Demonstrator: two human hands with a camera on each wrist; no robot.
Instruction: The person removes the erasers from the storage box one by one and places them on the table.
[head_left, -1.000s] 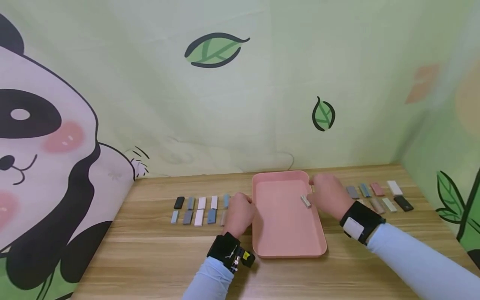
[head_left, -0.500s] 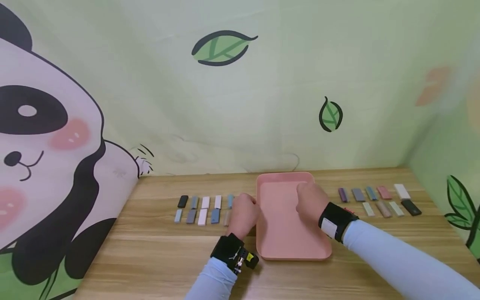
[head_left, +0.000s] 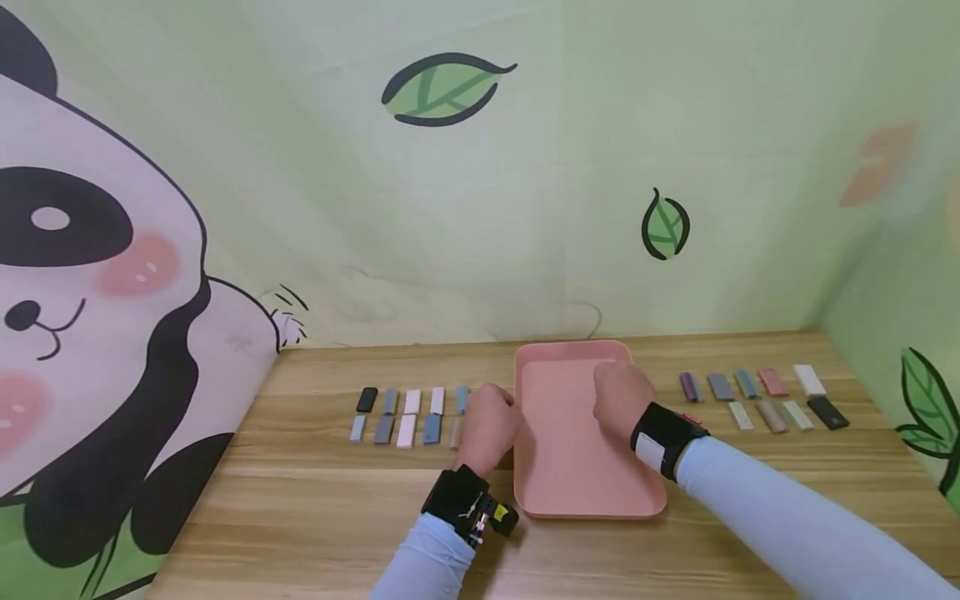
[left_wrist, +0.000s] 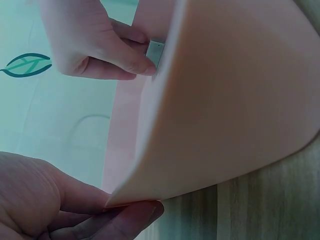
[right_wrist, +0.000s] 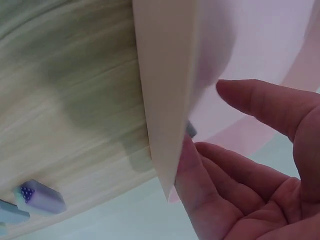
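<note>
My left hand (head_left: 487,423) pinches the left rim of the pink tray (head_left: 581,500); its thumb and fingers close on the edge in the left wrist view. Over the upper right part of the tray, my right hand (head_left: 622,400) reaches inside. In the left wrist view its fingertips touch a small grey-green rectangular piece (left_wrist: 155,52) by the tray wall. The thumb (right_wrist: 245,95) stands apart from the other fingers in the right wrist view. There, the rim hides most of the piece. In the head view the hand covers it.
Two rows of small coloured rectangular pieces lie left of the tray, among them a black one (head_left: 367,400) and a blue one (head_left: 432,429). More lie on the right, including a purple one (head_left: 689,387) and a black one (head_left: 828,412). A printed cloth (head_left: 480,208) hangs behind the wooden table.
My right hand has moved left from the tray's right edge to over its inside, carrying the small grey piece down into it. The left hand stays at the left rim.
</note>
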